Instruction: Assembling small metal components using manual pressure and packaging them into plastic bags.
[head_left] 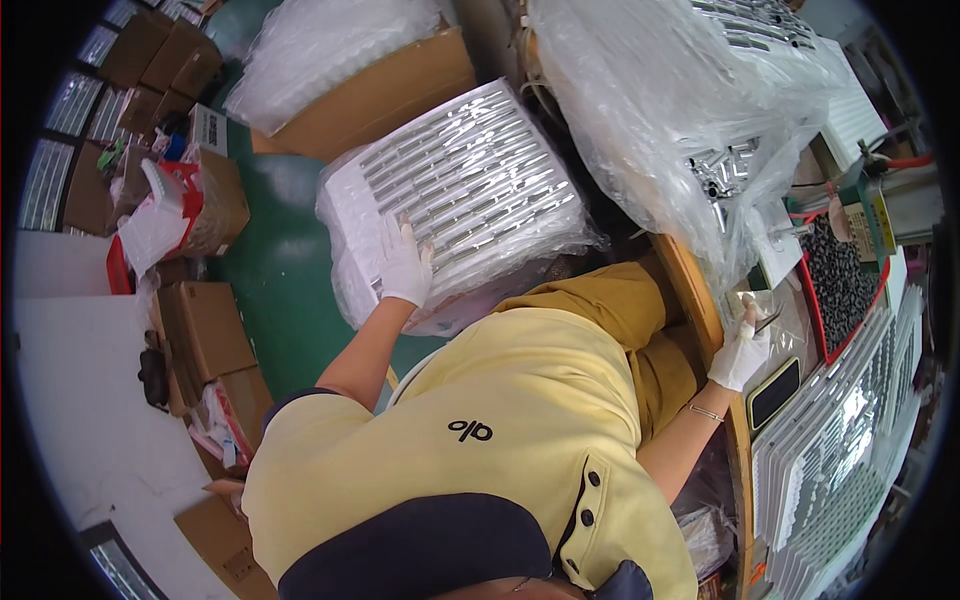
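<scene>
My left hand [405, 268], in a white glove, lies with its fingers stretched out on the left edge of a white foam tray [345, 210]. Rows of shiny metal tubes [470, 165] fill this tray, which sits in clear plastic wrap. At the wooden table's edge, my right hand [742, 355], also gloved, is closed on a thin dark pointed tool [768, 320]; its exact kind is too small to make out. A clear plastic bag [790, 325] lies under and beside that hand. Just nearer to me is a dark-screened phone [774, 392].
A red bin [820, 315] of small black parts [840, 265] stands beyond the right hand. Clear plastic sheeting [640, 110] covers metal parts at the back right. Stacked white trays [830, 450] stand at the right. Cardboard boxes [210, 325] line the left side.
</scene>
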